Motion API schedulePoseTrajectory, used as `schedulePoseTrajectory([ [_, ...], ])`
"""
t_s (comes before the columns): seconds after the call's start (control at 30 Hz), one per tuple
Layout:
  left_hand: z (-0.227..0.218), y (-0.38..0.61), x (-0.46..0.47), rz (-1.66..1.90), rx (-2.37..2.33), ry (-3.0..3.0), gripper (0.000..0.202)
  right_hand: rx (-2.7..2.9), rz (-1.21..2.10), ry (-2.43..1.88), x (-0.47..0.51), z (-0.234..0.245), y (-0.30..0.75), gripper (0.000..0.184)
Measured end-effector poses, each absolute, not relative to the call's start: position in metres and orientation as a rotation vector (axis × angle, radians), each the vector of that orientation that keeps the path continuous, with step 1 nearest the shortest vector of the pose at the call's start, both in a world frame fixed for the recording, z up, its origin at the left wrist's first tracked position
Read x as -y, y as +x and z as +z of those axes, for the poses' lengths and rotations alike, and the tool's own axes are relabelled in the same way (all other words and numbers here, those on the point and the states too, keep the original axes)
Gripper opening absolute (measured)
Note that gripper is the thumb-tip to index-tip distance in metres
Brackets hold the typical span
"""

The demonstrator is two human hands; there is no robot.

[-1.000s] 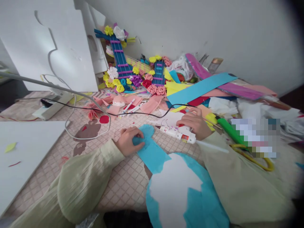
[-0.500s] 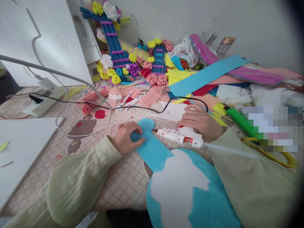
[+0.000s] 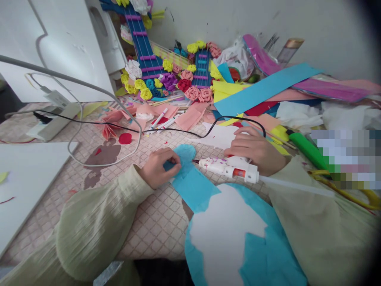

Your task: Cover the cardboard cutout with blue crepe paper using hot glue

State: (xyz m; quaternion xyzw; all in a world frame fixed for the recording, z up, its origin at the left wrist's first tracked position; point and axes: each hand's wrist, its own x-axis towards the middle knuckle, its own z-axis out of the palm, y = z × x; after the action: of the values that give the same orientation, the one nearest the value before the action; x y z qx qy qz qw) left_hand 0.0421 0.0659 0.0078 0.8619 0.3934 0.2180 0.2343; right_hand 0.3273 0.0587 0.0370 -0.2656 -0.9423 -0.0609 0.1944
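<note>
My left hand [image 3: 157, 169] pinches the left edge of a light blue paper piece [image 3: 190, 180] that lies on the tiled table. This paper runs down onto a white foam shape [image 3: 223, 234] partly covered in the same blue. My right hand [image 3: 257, 151] grips a white glue gun [image 3: 228, 167] with a clear glue stick at its rear. The gun's nozzle points left and sits right at the blue paper's edge. A black cord [image 3: 166, 130] trails from the gun across the table to a power strip [image 3: 52, 123].
Paper flowers and blue guitar-neck crafts [image 3: 166, 75] pile up at the back by the wall. Coloured sheets [image 3: 264, 89], pens [image 3: 162, 119], a green-handled cutter [image 3: 306, 151] and yellow scissors [image 3: 351, 190] lie to the right. White foam boards [image 3: 59, 51] stand at the left; another [image 3: 26, 182] lies flat.
The view has dipped and shifted slightly. My right hand brought the glue gun's nozzle a little closer to the blue paper; my left hand kept its pinch on the paper's edge.
</note>
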Motion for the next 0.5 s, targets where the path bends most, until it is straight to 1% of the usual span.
schedulePoseTrajectory([
  [0.13,0.0069,0.0392,-0.0688,0.593,-1.024,2.349,0.025,2.628,-0.192,-0.719,-0.0593,0.0359,0.329,0.024],
  [0.3,0.0054,0.0377,-0.0682,0.656,-1.11,2.3,0.035,2.617,-0.187,-0.701,-0.0586,0.0365,0.3289,0.022],
  [0.37,0.0068,0.0369,-0.0675,0.709,-1.041,2.27,0.034,2.618,-0.187,-0.676,-0.0583,0.0365,0.3286,0.022],
  [0.5,0.0133,0.0333,-0.0639,0.774,-0.957,2.219,0.015,2.617,-0.188,-0.708,-0.057,0.0338,0.3286,0.024],
])
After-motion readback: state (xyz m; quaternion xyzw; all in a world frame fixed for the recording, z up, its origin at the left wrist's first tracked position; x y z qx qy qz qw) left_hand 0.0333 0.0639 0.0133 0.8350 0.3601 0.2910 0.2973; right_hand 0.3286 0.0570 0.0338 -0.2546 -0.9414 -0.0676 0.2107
